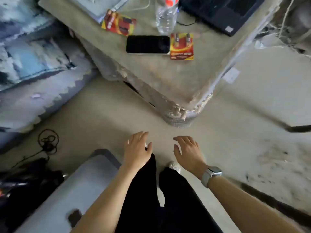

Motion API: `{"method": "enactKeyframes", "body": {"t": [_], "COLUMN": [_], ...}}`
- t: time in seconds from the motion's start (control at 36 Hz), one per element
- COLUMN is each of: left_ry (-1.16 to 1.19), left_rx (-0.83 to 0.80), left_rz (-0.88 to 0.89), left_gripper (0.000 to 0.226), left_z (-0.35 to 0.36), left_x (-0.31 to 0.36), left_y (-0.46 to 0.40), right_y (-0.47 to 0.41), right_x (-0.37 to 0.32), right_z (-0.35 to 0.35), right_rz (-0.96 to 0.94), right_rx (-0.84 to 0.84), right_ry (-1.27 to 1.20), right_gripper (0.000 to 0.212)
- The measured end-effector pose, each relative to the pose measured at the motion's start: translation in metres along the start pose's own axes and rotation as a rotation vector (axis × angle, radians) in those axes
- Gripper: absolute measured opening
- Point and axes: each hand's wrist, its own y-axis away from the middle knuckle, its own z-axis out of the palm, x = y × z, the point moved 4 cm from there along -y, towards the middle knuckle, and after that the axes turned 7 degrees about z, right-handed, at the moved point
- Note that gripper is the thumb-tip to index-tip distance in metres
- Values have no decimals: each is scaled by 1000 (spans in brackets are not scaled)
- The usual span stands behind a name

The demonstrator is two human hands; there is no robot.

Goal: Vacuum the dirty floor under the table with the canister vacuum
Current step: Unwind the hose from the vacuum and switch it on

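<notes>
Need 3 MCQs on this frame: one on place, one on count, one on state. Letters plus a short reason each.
1. Where does the phone lie?
A. on the floor
B. on the table, between the two red card packs
C. in a hand

2. How many red card packs are on the table?
A. one
B. two
C. four

3. What do the hands hold?
A. nothing
B. a vacuum hose
C. the bottle

Key: 1 B, it lies flat with the left red pack and the right red pack on either side. 2 B, only those two show. 3 A, the left hand and the right hand hang open over the floor.
</notes>
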Motion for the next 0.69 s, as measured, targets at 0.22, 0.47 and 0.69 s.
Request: {"method": "enactKeyframes", "body": {"t": [0.22, 0.47, 0.69], "left_ry": [96, 227, 238], "left_rx": [244, 313, 465], "left_rz": [-306, -679, -950], "left_gripper": [48, 46, 51], "left_z": [-39, -102, -161], "left_x": [-140, -281, -377], "left_y": [48, 97, 134], "right_y": [-40, -78, -101], "right_x": [-156, -320, -461], "right_z": [60, 136, 195], "right_rz": [-388, -746, -1018], "right_rx": [-135, -191, -287], "right_ry": [219, 378, 517], "right_gripper": [61, 36, 36]}}
